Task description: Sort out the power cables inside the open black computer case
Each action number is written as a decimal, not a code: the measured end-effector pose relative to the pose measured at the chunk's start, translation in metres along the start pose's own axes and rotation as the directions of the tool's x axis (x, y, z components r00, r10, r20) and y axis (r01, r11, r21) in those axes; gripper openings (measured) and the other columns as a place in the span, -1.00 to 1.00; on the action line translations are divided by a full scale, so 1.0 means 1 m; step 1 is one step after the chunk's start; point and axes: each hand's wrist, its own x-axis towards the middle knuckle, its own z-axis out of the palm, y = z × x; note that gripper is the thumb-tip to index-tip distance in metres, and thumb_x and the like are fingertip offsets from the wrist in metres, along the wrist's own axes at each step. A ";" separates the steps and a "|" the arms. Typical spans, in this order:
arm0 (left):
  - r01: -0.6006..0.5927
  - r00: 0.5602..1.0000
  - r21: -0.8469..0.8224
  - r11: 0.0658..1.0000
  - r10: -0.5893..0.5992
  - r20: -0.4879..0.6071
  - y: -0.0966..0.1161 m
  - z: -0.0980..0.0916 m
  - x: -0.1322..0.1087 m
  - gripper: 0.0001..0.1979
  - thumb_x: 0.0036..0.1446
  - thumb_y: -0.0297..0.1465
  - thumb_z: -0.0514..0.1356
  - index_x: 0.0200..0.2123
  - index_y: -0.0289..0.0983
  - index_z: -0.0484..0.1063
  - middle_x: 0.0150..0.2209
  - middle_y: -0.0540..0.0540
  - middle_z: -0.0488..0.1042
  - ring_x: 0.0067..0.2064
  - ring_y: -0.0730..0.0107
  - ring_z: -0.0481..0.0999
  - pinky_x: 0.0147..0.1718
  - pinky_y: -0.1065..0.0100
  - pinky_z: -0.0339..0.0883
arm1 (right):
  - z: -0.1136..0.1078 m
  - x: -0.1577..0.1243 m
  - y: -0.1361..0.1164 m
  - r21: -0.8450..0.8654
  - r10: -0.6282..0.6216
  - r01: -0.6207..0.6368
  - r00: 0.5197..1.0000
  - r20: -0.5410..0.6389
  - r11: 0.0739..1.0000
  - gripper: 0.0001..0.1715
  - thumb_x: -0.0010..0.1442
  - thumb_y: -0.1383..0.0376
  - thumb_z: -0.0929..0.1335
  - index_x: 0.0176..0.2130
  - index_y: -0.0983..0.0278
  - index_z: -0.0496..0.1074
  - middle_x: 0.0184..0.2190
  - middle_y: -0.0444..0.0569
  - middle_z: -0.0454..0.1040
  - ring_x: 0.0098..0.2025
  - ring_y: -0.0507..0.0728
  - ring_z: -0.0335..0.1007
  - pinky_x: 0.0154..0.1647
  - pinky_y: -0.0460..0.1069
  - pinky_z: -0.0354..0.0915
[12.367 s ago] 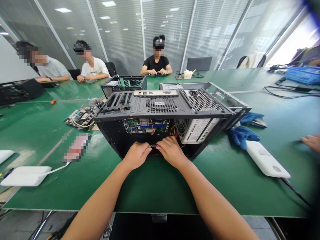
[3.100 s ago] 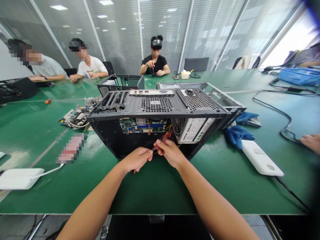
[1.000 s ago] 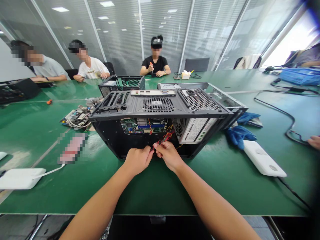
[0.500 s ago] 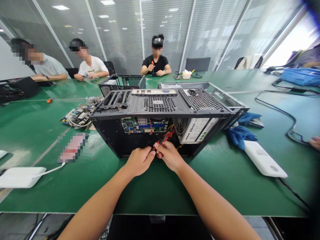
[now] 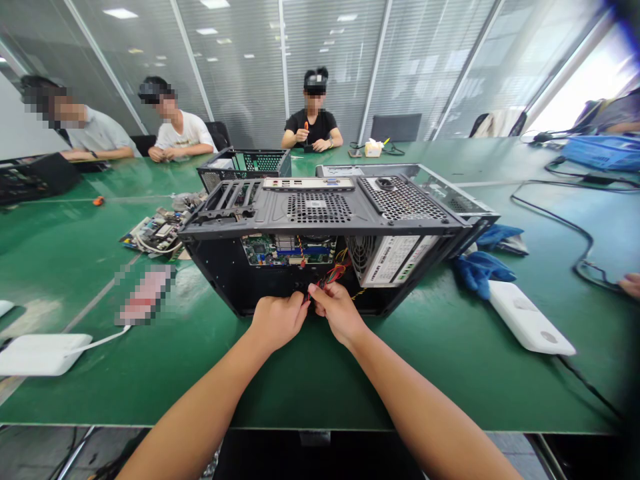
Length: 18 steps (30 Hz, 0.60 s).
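Note:
A black computer case (image 5: 270, 212) lies on the green table with its open side facing me. Inside it show a green motherboard (image 5: 260, 251) and a power supply (image 5: 395, 263) with a white label. From the power supply runs a bundle of red, yellow and black cables (image 5: 337, 272). My right hand (image 5: 340, 310) pinches these cables at the case's lower front edge. Right beside it, my left hand (image 5: 280, 317) is closed on the same cables, its thumb close to the right thumb. The cable ends are hidden between my fingers.
A phone (image 5: 147, 295) on a white power bank (image 5: 45, 355) lies left, near loose circuit boards (image 5: 157, 230). Blue gloves (image 5: 483, 270) and a white power strip (image 5: 530, 319) lie right. Several people sit around the table (image 5: 450, 373); one holds an orange-handled screwdriver (image 5: 306, 127).
My left hand has turned slightly, with its fingers curled in more and its thumb raised. The right hand stays almost in place on the cables.

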 end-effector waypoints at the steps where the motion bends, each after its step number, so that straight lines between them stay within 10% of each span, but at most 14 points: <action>1: 0.001 1.000 -0.007 1.000 -0.001 0.001 0.000 -0.001 0.000 -0.61 0.35 -0.24 -0.13 -0.31 -0.29 0.41 -0.51 -0.12 0.51 -0.51 0.31 0.50 -0.53 0.38 0.20 | 0.000 0.000 0.000 -0.001 -0.001 0.001 1.000 -0.005 1.000 -0.48 -0.09 -0.03 0.49 -0.53 0.25 0.23 -0.70 -0.31 0.08 -0.64 -0.09 -0.09 -0.61 -0.09 -0.10; 11: 0.019 0.998 -0.386 0.922 0.005 0.062 -0.002 -0.009 0.003 -0.66 0.34 -0.30 -0.09 -0.42 -0.26 0.33 -0.59 0.00 0.40 -0.55 0.45 0.40 -0.54 0.41 0.05 | -0.005 0.001 -0.003 -0.041 0.029 -0.026 0.998 0.063 0.999 -0.53 -0.08 -0.03 0.49 -0.46 0.29 0.37 -0.65 -0.23 0.26 -0.63 -0.07 0.06 -0.59 -0.08 -0.02; 18: 0.026 0.999 -0.226 0.974 -0.018 0.040 -0.001 -0.006 0.002 -0.66 0.33 -0.25 -0.08 -0.36 -0.27 0.37 -0.54 -0.06 0.46 -0.51 0.33 0.46 -0.54 0.38 0.09 | -0.004 0.001 -0.001 -0.047 0.026 -0.024 0.999 0.033 0.999 -0.50 -0.10 -0.04 0.49 -0.55 0.27 0.30 -0.69 -0.25 0.19 -0.63 -0.07 0.02 -0.59 -0.08 -0.05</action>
